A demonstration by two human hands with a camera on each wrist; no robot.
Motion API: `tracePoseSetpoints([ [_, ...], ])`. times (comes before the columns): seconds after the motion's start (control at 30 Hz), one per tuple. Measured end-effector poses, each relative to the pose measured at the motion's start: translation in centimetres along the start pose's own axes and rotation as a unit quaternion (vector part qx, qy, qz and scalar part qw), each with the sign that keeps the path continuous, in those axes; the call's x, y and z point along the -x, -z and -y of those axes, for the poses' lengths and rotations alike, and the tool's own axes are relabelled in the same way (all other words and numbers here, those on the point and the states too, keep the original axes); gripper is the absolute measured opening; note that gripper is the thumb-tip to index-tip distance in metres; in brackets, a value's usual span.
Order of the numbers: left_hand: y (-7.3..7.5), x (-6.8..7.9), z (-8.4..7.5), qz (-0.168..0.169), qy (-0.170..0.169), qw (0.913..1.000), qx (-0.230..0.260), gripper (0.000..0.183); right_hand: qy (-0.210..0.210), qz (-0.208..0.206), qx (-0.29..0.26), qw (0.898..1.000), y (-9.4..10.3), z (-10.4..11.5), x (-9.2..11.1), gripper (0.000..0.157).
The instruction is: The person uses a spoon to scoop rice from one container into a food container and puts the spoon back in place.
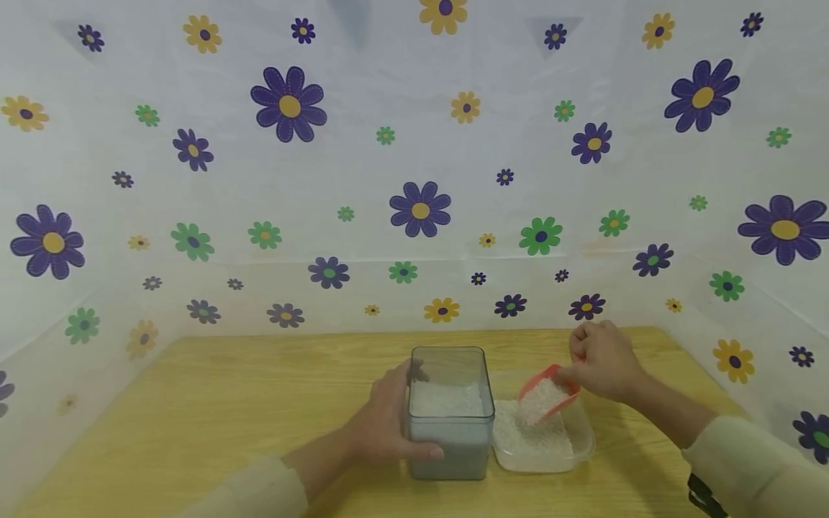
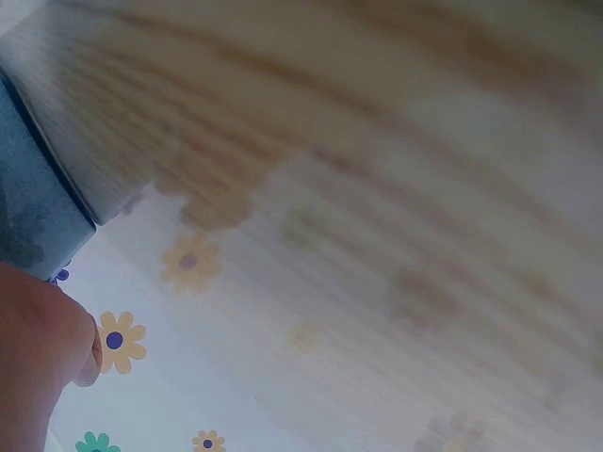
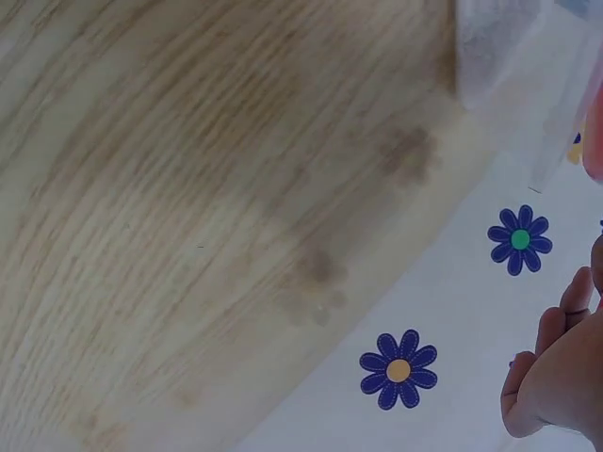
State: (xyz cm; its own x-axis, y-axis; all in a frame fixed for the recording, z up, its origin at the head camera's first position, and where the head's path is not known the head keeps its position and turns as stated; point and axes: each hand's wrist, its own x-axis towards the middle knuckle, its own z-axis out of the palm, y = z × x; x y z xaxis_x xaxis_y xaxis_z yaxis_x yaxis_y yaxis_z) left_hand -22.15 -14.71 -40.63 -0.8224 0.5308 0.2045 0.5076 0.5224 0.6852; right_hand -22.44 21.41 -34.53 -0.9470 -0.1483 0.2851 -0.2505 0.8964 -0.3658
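Observation:
A tall, see-through grey container [image 1: 450,452] with white rice-like grains inside stands in front of me. My left hand [image 1: 382,424] grips its left side, thumb across the front. In the left wrist view, part of that hand [image 2: 42,348] shows beside the container's bluish wall [image 2: 33,188]. My right hand [image 1: 605,363] holds a red scoop [image 1: 573,391] heaped with the same grains, tilted over a low clear tub [image 1: 585,442]. More grains [image 1: 534,437] lie in the tub. At the right edge of the right wrist view are my right hand [image 3: 565,377] and the scoop [image 3: 594,141].
The tub stands just right of the tall container on a wooden table [image 1: 259,388]. A white flower-printed sheet [image 1: 363,173] rises behind the table and along both sides.

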Motion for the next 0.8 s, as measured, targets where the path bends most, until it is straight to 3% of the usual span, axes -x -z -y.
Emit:
tracePoseSetpoints([
  [0.53,0.3,0.0,-0.4,-0.002,0.0,1.0,0.002,0.116,0.026,-0.029,0.051,0.998,0.5,-0.9,0.4,0.039],
  [0.8,0.1,0.1,-0.3,0.001,0.003,0.9999,0.01,0.116,0.01,-0.039,0.054,0.998,-0.8,0.2,-0.2,0.037],
])
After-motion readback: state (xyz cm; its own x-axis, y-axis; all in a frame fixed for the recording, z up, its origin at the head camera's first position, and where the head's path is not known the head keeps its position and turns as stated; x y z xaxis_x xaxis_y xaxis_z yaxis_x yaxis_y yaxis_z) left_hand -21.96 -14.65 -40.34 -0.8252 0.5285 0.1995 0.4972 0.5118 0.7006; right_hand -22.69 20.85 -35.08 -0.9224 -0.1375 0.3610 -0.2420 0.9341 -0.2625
